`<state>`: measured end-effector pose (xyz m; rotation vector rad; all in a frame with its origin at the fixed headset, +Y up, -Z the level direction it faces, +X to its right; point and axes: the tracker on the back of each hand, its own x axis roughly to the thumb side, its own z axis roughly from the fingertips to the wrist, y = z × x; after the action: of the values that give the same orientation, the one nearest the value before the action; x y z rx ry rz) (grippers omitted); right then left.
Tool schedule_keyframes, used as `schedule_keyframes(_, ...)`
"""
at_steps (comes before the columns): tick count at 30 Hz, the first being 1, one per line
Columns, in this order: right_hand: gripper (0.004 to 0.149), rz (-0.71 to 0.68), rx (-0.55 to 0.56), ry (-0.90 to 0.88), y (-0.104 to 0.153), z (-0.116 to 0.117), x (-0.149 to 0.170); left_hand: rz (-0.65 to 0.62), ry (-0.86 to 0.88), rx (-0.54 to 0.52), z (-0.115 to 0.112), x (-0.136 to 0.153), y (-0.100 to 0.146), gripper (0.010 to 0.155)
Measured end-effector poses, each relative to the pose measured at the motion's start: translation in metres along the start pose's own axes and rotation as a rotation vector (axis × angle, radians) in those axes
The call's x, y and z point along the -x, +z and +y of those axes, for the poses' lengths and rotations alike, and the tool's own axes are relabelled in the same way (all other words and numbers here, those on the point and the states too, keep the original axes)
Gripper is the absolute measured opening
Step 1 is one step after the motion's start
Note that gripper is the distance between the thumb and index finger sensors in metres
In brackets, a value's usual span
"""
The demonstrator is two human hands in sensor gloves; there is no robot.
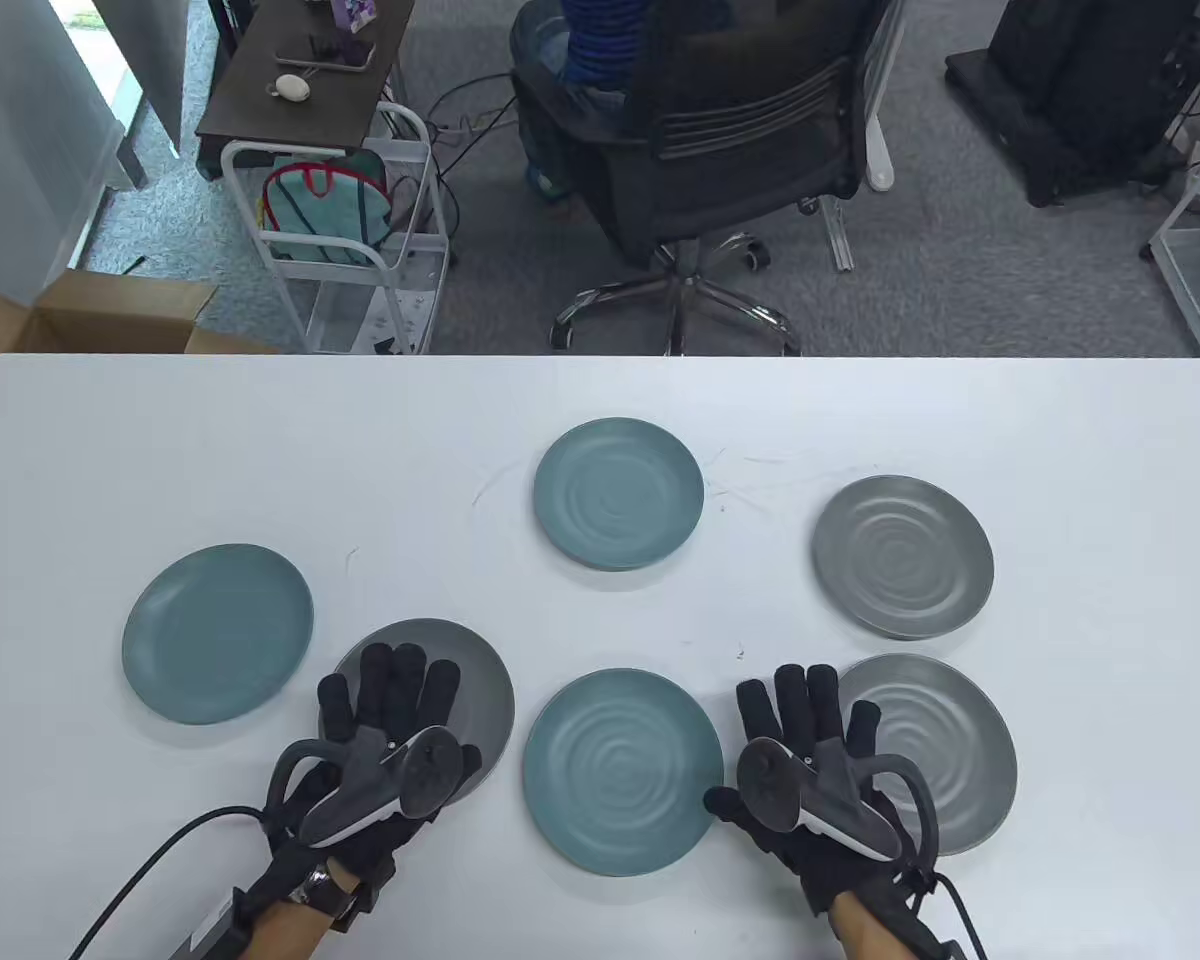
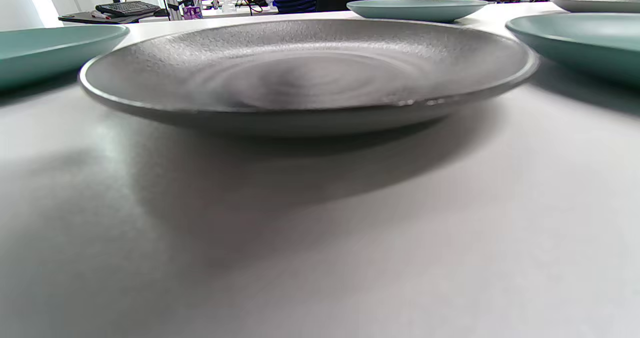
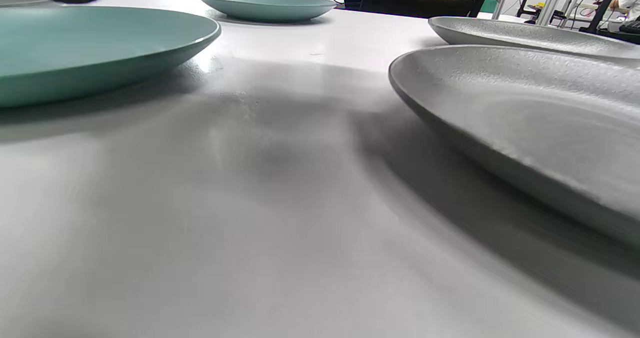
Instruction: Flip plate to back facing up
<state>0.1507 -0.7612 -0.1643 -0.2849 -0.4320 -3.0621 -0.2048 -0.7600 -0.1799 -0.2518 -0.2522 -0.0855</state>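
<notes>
White bench (image 1: 160,450) with grey carpet and a black office chair (image 1: 700,150) behind. Six plates, all face up, well apart from the far edge. Left hand (image 1: 380,740) flat, fingers spread, over the near grey plate (image 1: 470,690), holding nothing; contact not clear. Right hand (image 1: 810,760) also flat and empty, partly covering the left rim of another grey plate (image 1: 960,750). Between both hands, a teal plate (image 1: 620,770). Bare surface in front of the plates in both wrist views; fingers nearly out of sight there.
</notes>
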Motion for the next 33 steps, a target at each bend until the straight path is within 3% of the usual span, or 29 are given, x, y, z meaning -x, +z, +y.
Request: schedule_keyframes(33, 0.097, -0.020, -0.013, -0.037, -0.0012, 0.0021, 0.0002, 0.023, 0.027, 0.016, 0.0024, 0.0025, -0.0037, 0.083)
